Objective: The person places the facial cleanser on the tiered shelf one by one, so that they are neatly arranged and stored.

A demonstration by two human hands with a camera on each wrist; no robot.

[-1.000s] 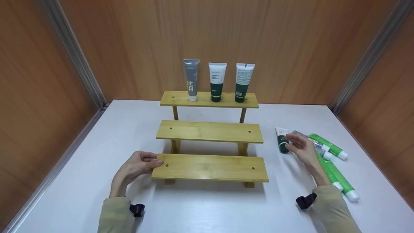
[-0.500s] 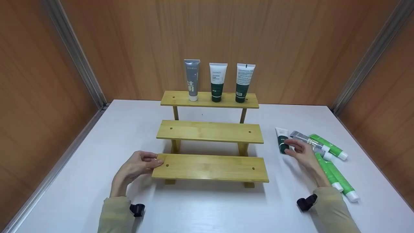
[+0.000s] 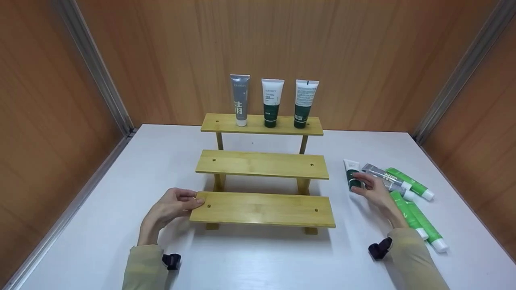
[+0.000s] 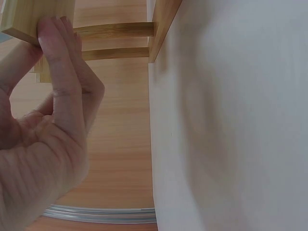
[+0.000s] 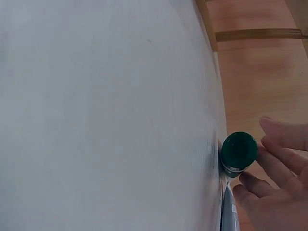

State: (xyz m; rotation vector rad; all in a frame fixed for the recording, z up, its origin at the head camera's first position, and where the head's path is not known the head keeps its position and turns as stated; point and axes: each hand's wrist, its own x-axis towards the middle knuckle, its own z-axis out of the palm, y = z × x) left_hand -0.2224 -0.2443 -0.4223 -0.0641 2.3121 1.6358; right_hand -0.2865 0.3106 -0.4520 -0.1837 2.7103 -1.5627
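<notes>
Two hands, well apart. Your left hand pinches the end of the bottom shelf, at the stand's 8 o'clock. Probably a steadying hold: the stand looks light, with its load up high.

Your right hand, just past the stand's 3 o'clock, curves loosely around the white-and-green tube, not closed on it. Right wrist view: one digit clear of the dark green cap, the others close by it; whether any presses, you cannot tell from here.

That tube lies on the table at your right hand's 10 o'clock, cap toward about 6. Being at the pile's edge likely gives your fingers room.

Farther out: two grey tubes at your right hand's 1 to 3 o'clock, a green tube beyond them, two more green tubes toward 4. Loosely heaped, presumably for easy reach.

Stand's 12 o'clock: three upright tubes on the top shelf, caps down, apparently since the flat caps make feet. Spaced apart, perhaps for display.
</notes>
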